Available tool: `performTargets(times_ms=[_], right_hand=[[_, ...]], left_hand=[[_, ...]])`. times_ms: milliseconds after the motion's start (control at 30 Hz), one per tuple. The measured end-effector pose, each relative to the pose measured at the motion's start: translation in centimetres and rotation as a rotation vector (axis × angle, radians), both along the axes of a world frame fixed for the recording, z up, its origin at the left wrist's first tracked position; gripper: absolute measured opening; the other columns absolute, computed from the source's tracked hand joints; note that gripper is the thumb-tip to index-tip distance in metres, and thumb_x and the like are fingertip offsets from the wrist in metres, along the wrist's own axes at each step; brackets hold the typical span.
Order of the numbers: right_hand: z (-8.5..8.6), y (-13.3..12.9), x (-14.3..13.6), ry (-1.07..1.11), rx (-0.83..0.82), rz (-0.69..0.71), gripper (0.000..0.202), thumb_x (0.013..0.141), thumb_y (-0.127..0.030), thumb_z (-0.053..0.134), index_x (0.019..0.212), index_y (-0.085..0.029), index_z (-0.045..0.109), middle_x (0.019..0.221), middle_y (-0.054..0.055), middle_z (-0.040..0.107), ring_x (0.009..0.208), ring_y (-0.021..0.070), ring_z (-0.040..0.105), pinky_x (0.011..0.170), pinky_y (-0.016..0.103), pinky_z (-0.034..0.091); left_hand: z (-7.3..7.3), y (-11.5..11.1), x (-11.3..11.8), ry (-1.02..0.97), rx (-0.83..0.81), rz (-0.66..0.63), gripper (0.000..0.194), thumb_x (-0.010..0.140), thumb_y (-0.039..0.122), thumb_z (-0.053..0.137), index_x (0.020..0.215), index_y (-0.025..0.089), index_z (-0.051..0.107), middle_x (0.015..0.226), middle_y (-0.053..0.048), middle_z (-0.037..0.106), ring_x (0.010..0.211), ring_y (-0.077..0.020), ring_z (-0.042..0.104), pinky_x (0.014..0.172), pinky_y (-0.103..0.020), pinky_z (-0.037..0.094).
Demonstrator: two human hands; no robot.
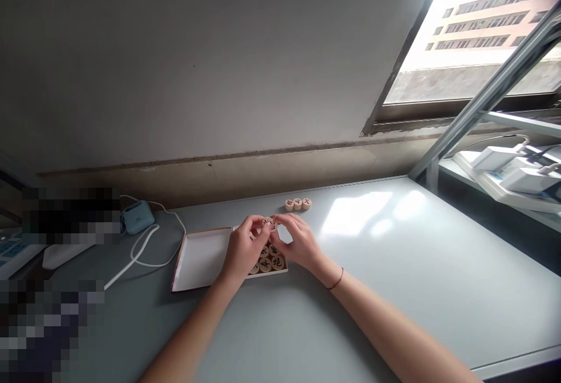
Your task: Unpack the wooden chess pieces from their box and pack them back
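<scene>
My left hand (242,249) pinches one wooden disc (267,220) and my right hand (303,244) a second disc (273,227), close together above the open box (272,273), fingertip-held, I'd judge, for finer steering.

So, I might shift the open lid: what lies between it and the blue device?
A looped white cable on the grey tabletop, in the head view.

You had round pieces (265,264) of what looked like smooth, matt pale wood before you, and an open box (203,258) lined in smooth white card or paper. Your grey tabletop (416,260) was smooth and softly glossy, the wall (219,67) beyond it matt. The blue device (139,217) and white cable (130,264) looked plastic, the slanting post (478,100) like metal.
</scene>
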State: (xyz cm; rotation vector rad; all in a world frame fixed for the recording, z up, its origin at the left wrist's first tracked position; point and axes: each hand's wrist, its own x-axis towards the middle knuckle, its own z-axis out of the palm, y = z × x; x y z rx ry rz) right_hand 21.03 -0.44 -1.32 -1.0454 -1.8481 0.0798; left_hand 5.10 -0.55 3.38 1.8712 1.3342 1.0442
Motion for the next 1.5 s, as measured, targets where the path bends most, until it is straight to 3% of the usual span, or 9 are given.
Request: performTargets(times_ms=[167, 300, 467, 567, 733, 1133, 1200, 1367, 1500], right_hand=[[0.1, -0.2, -0.3, -0.021, 0.044, 0.065, 0.034, 0.086, -0.016, 0.052, 0.119, -0.025, 0.053, 0.114, 0.008, 0.067, 0.099, 0.0205, 0.063, 0.084, 0.038, 0.053], [0.8, 0.4, 0.9, 0.015, 0.080, 0.014, 0.023, 0.084, -0.017, 0.054, 0.106, -0.024, 0.059, 0.109, 0.008, 0.069, 0.100, 0.0214, 0.064, 0.087, 0.041, 0.052], [0.8, 2.2, 6.2, 0.309, -0.073, -0.480, 0.017, 0.084, -0.029, 0.053, 0.099, -0.022, 0.059, 0.096, 0.007, 0.069, 0.087, 0.0211, 0.063, 0.075, 0.037, 0.049], [-0.4, 3.0, 8.9, 0.237, -0.269, -0.636, 0.015, 0.080, -0.033, 0.054, 0.089, -0.022, 0.059, 0.088, 0.006, 0.068, 0.087, 0.0235, 0.061, 0.075, 0.036, 0.046], [-2.2, 3.5, 9.6, -0.007, -0.441, -0.627, 0.014, 0.078, -0.028, 0.051, 0.087, -0.025, 0.061, 0.084, 0.004, 0.069, 0.091, 0.0251, 0.059, 0.077, 0.036, 0.041], [-1.4, 3.0, 8.1, -0.042, -0.267, -0.660, 0.026, 0.079, -0.035, 0.056, 0.100, -0.021, 0.060, 0.104, 0.011, 0.068, 0.098, 0.0307, 0.057, 0.080, 0.044, 0.043], [0.0, 2.2, 6.3, 0.047, -0.158, -0.570, 0.028, 0.082, -0.036, 0.054, 0.103, -0.019, 0.059, 0.107, 0.013, 0.066, 0.100, 0.0297, 0.057, 0.083, 0.044, 0.044], [3.2, -1.4, -0.3, 0.228, -0.300, 0.105, 0.020, 0.087, -0.036, 0.056, 0.102, -0.022, 0.057, 0.095, 0.006, 0.068, 0.081, 0.0172, 0.063, 0.070, 0.030, 0.051], [3.4, -2.6, -2.9, 0.338, -0.304, 0.122, 0.016, 0.087, -0.031, 0.056, 0.101, -0.023, 0.057, 0.089, 0.003, 0.068, 0.071, 0.0144, 0.062, 0.065, 0.028, 0.050]], left_hand=[[-0.6, -0.6, 0.1, -0.031, -0.012, 0.045, 0.022, 0.086, 0.042, 0.053, 0.088, 0.021, 0.059, 0.081, -0.001, 0.069, 0.070, -0.0139, 0.062, 0.064, -0.024, 0.049], [-1.2, -0.5, -0.1, -0.078, -0.001, 0.124, 0.024, 0.086, 0.043, 0.054, 0.091, 0.020, 0.058, 0.076, -0.001, 0.066, 0.068, -0.0138, 0.061, 0.063, -0.024, 0.049], [-1.8, 0.0, -0.9, -0.200, 0.044, 0.191, 0.029, 0.088, 0.043, 0.054, 0.107, 0.021, 0.056, 0.095, -0.005, 0.067, 0.078, -0.0143, 0.062, 0.068, -0.025, 0.051], [-1.7, 0.2, -1.1, -0.194, 0.055, 0.147, 0.029, 0.090, 0.042, 0.051, 0.110, 0.023, 0.060, 0.100, -0.005, 0.067, 0.086, -0.0151, 0.062, 0.075, -0.026, 0.051], [-1.0, -0.2, -1.2, -0.184, -0.013, 0.141, 0.036, 0.089, 0.047, 0.052, 0.112, 0.021, 0.062, 0.097, -0.005, 0.067, 0.080, -0.0145, 0.061, 0.069, -0.024, 0.052], [-0.7, -0.8, -1.2, -0.030, 0.137, 0.135, 0.032, 0.089, 0.039, 0.055, 0.114, 0.020, 0.061, 0.087, -0.002, 0.066, 0.068, -0.0122, 0.059, 0.069, -0.025, 0.052], [-0.9, -0.9, -1.2, 0.067, 0.248, 0.116, 0.029, 0.089, 0.034, 0.055, 0.115, 0.020, 0.060, 0.088, -0.002, 0.065, 0.069, -0.0129, 0.059, 0.072, -0.026, 0.052], [-1.6, -1.1, -1.1, 0.273, 0.476, -0.013, 0.029, 0.094, 0.030, 0.048, 0.121, 0.022, 0.057, 0.094, -0.005, 0.066, 0.082, -0.0176, 0.064, 0.076, -0.029, 0.052], [-1.9, -1.0, -1.1, 0.347, 0.534, -0.041, 0.030, 0.095, 0.027, 0.046, 0.124, 0.024, 0.055, 0.093, -0.005, 0.067, 0.082, -0.0184, 0.064, 0.075, -0.030, 0.052]])
